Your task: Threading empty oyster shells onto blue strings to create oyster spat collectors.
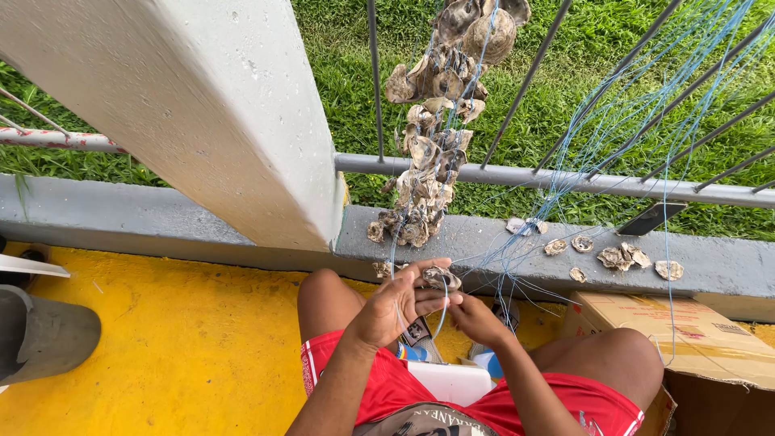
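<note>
Head view: both hands at an oyster shell on blue line, beside a metal railing.

Your left hand point(395, 303) grips an oyster shell point(441, 278) between thumb and fingers; your right hand point(476, 319) pinches the thin blue line point(442, 311) just below it. A hanging string of shells point(436, 121) runs from the shell up along the railing point(517, 173). More blue lines point(646, 113) fan across the bars to the right. Loose shells point(622, 257) lie on the grey concrete ledge point(161, 218). A cardboard box point(686, 327) sits by your right knee. The floor point(186, 347) is yellow; grass point(565, 97) lies beyond the railing.
</note>
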